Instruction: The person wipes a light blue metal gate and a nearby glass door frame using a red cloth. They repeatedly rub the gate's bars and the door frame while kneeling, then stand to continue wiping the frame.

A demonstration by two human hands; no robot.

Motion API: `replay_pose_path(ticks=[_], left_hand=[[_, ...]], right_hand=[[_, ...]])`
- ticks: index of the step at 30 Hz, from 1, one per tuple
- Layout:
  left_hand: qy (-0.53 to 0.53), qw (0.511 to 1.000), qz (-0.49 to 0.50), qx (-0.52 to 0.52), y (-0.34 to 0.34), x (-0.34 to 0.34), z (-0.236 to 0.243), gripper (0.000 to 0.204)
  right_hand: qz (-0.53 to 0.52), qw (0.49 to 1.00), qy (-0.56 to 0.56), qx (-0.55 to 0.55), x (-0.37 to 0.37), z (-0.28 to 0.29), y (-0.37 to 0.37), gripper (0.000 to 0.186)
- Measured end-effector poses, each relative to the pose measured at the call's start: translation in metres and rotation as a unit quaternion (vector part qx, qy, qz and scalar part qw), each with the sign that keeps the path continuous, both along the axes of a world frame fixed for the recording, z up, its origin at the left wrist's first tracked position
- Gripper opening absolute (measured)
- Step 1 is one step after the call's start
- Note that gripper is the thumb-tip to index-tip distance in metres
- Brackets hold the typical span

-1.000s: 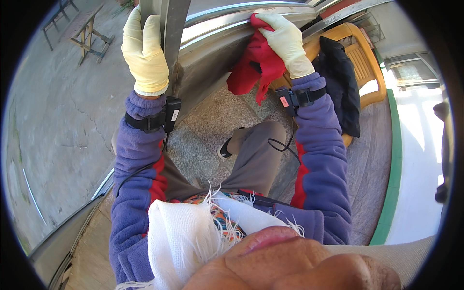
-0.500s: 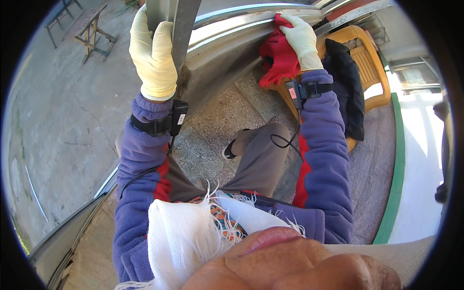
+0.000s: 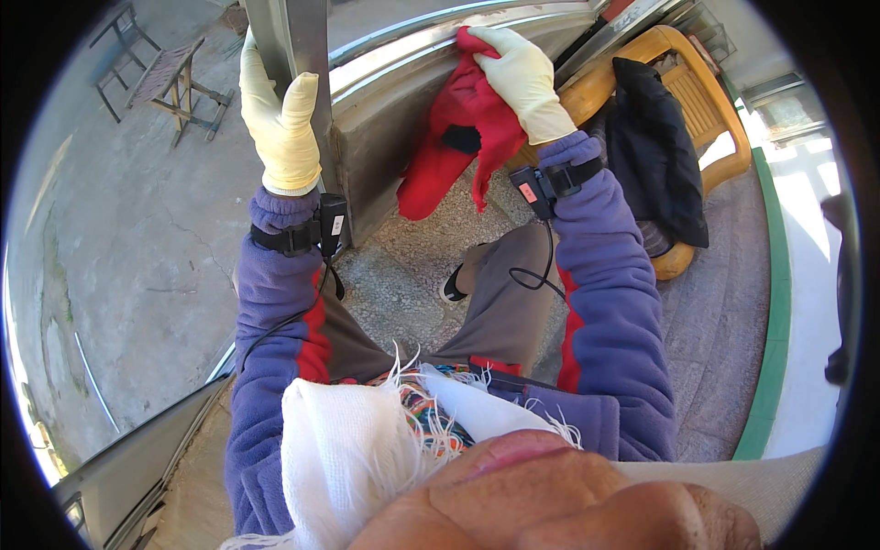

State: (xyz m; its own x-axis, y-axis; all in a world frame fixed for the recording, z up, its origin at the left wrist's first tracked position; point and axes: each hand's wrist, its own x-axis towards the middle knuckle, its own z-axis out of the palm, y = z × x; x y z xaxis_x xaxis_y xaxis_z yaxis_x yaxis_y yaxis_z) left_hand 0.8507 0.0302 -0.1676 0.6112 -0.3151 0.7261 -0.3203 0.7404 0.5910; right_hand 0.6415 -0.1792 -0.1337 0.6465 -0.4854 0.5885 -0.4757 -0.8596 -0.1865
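Observation:
My left hand (image 3: 282, 133), in a pale yellow glove, grips a grey metal post (image 3: 309, 55) of a door or window frame. Its thumb lies across the near face while the fingers stretch up the left side. Gloved the same way, my right hand (image 3: 527, 84) is closed on a red cloth (image 3: 445, 115) and presses its top against the metal rail (image 3: 385, 66) that runs right from the post. The rest of the cloth hangs down in loose folds, with a dark patch in the middle. Both wrists carry black strapped devices with cables.
To the right stands a yellow-brown chair (image 3: 720, 110) with a black garment (image 3: 646, 147) over it. A low wall (image 3: 367, 151) runs under the rail. Outside, at the far left, are a wooden folding stool (image 3: 174, 82) and a dark chair (image 3: 124, 55) on concrete.
My right hand has slid left along the rail with the red cloth, which now hangs lower and more spread out. The left hand stays at the post, its thumb a little lower.

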Motion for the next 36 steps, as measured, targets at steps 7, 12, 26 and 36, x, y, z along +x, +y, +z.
replay_pose_path(ticks=[7,12,26,36], left_hand=[[-0.006,1.0,-0.006,0.004,-0.002,0.0,0.0,0.09],[-0.012,0.999,0.033,-0.01,-0.004,-0.002,-0.001,0.085],[0.025,0.999,0.019,-0.02,0.001,-0.011,0.007,0.081],[-0.007,1.0,0.016,-0.017,-0.004,0.003,-0.005,0.08]], right_hand=[[-0.164,0.981,0.067,0.083,-0.018,0.01,-0.108,0.045],[-0.004,0.988,-0.023,0.156,-0.008,0.013,-0.059,0.045],[-0.103,0.993,0.064,-0.009,-0.018,0.011,-0.074,0.047],[-0.011,0.994,-0.011,0.106,-0.008,0.008,-0.052,0.046]])
